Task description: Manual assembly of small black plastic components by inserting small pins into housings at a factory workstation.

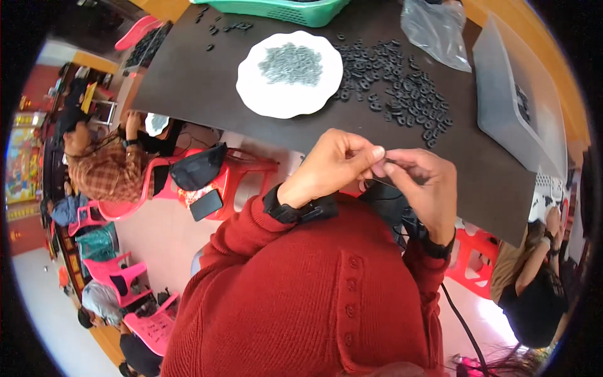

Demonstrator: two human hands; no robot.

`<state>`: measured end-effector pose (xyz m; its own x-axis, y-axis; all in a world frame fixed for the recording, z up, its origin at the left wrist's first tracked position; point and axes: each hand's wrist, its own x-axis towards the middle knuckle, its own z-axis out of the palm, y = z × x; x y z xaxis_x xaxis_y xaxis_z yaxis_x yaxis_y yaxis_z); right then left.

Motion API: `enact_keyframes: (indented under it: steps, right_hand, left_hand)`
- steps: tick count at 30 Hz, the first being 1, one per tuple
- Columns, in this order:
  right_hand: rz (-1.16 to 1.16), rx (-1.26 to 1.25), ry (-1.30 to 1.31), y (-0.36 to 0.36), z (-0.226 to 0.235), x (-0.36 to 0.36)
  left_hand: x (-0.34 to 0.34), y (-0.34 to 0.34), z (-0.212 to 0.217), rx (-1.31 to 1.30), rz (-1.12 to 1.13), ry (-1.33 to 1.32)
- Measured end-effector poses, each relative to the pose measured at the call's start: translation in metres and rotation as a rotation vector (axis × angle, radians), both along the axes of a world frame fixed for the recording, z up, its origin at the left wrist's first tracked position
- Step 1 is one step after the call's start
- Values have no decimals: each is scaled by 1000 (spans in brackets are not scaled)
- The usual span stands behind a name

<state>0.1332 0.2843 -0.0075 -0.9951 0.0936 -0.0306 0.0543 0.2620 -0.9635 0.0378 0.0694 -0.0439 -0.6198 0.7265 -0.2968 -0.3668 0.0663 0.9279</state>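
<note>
Close together at the table's near edge, my left hand (342, 162) and my right hand (427, 182) meet fingertip to fingertip. Both are pinched, thumb against fingers. Whatever lies between the fingertips is mostly hidden and too small to name. Beyond my hands, a white scalloped plate (251, 94) holds a heap of small grey pieces (290, 64). To its right, many small black plastic parts (408, 94) are spread loose over the dark table (195, 85).
A green basket (282, 11) stands at the far edge. On the right are a clear plastic bag (436, 31) and a translucent bin (521, 94) with black parts inside. Red stools (235, 182) stand below the table; other people sit left and right.
</note>
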Motion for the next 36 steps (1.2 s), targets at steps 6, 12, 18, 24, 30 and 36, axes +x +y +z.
enact_keyframes:
  steps: [6, 12, 18, 24, 30, 36]
  right_hand:
    - [-149, -119, -109, -9, 6, 1]
    - [-122, -128, -88, -6, 2, 4]
    - [-150, -42, -57, 2, -4, 9]
    - [-216, -21, -21, 16, -12, 13]
    - [-267, -77, -66, 23, -14, 16]
    - [-322, -209, -93, 24, -11, 16]
  left_hand:
    - [-31, -43, 13, -305, 404, 581]
    - [-88, -80, -3, -813, 513, 1148]
    - [-98, -63, -7, -1054, 372, 1054]
    - [-106, -56, -26, -1004, 447, 1180]
    - [-109, -53, -33, -975, 466, 1252]
    - [-90, -33, 0, -453, 604, 714]
